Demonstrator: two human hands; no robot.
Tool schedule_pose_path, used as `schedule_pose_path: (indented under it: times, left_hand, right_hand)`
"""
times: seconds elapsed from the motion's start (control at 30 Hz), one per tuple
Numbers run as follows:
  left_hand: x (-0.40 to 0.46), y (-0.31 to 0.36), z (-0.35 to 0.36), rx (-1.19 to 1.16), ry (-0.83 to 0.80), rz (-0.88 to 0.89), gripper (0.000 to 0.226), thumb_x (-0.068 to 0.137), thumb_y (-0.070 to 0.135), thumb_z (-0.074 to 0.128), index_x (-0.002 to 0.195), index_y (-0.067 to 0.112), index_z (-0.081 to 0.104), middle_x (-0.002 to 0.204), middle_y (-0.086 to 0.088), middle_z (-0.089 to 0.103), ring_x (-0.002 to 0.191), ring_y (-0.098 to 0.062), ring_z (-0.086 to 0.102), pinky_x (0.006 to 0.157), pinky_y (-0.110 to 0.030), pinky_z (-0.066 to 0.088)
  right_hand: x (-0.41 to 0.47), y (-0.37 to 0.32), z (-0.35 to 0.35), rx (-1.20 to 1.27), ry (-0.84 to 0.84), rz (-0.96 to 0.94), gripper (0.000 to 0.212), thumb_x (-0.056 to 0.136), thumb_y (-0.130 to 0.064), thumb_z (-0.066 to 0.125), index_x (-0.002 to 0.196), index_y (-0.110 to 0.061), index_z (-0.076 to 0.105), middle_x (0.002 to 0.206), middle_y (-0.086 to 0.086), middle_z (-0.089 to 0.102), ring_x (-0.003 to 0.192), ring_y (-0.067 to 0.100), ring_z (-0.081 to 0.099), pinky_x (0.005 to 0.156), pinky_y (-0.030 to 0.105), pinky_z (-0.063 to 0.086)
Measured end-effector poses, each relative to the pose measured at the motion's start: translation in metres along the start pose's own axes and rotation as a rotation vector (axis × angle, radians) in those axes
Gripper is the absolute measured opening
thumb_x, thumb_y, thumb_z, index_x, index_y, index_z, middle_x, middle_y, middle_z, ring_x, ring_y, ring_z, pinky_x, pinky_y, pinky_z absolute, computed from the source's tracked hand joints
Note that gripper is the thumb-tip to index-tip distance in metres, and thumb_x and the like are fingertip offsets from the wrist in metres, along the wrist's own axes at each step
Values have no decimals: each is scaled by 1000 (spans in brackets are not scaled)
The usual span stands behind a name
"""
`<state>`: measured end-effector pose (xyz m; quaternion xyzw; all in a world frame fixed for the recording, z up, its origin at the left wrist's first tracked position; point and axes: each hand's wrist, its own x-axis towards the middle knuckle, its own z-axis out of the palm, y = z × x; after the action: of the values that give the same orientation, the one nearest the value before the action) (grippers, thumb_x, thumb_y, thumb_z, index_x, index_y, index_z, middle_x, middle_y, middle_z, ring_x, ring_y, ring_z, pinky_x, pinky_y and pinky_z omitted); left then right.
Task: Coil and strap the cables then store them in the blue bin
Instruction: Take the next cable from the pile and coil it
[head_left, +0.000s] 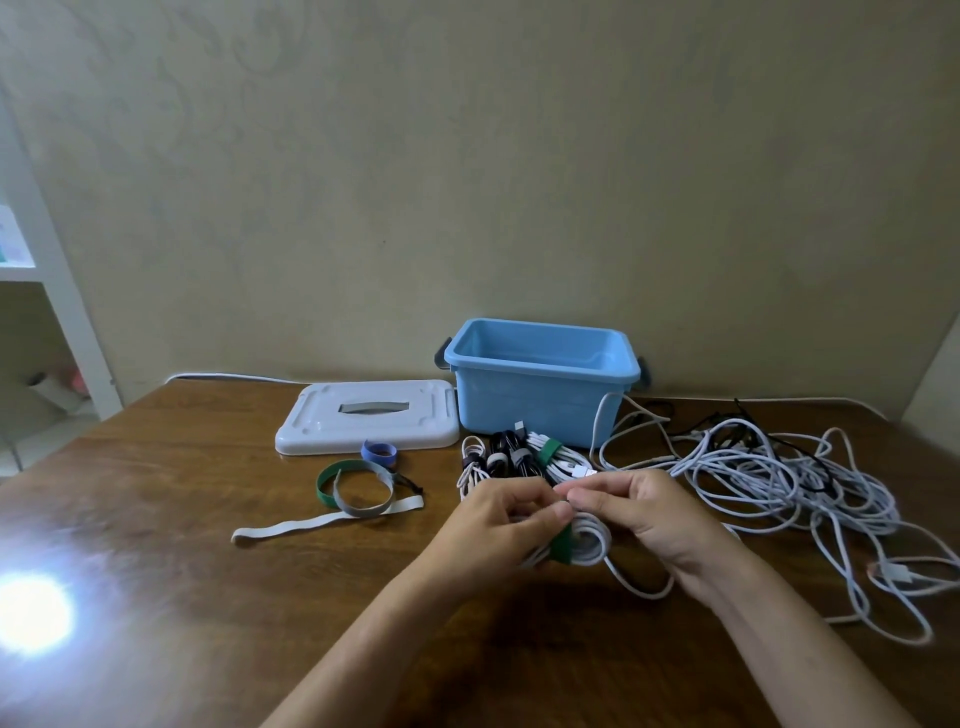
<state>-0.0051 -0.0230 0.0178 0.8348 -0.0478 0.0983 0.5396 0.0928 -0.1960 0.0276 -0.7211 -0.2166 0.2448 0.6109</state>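
Both hands meet over the wooden table (208, 597), holding a coiled white cable (589, 545) with a green strap (562, 543) around it. The left hand (498, 519) grips the coil with curled fingers; the right hand (634, 506) pinches the strap end near the left thumb. The blue bin (540, 387) stands open behind, with strapped bundles (514, 457) just in front of it. A loose cable tangle (779, 478) lies to the right. Spare straps (353, 488) and the white lid (366, 415) are to the left.

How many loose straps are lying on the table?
4, all left of the hands: a blue rolled strap by the white lid, a green loop, a grey loop, and a flat white strap. Overlaps may hide more.
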Motion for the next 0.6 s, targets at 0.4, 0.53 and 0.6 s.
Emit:
schedule_pose_path:
  times: [0.4, 0.53, 0.6]
  left_hand:
    - [4, -6, 5, -88, -22, -87, 6, 99, 19, 60, 94, 19, 58, 102, -1, 74, 95, -11, 72, 75, -25, 57]
    - [5, -7, 7, -108, 45, -116, 15, 98, 14, 61, 83, 15, 59, 92, -5, 75, 84, -12, 73, 67, -20, 54]
    - [7, -10, 10, -125, 40, -129, 17, 96, 14, 65, 80, 13, 59, 90, -10, 75, 79, -18, 72, 68, -25, 55]
  right_hand:
    - [3, 0, 12, -22, 120, -10, 47, 85, -11, 80, 127, -13, 60, 95, 11, 79, 87, 24, 77, 76, 33, 58]
    - [0, 1, 16, -42, 189, -43, 24, 86, -12, 78, 107, -7, 68, 87, 7, 79, 81, 21, 77, 75, 32, 59]
    - [1, 3, 18, -93, 232, -72, 21, 86, -13, 79, 104, -10, 69, 84, 4, 79, 79, 19, 77, 77, 35, 61]
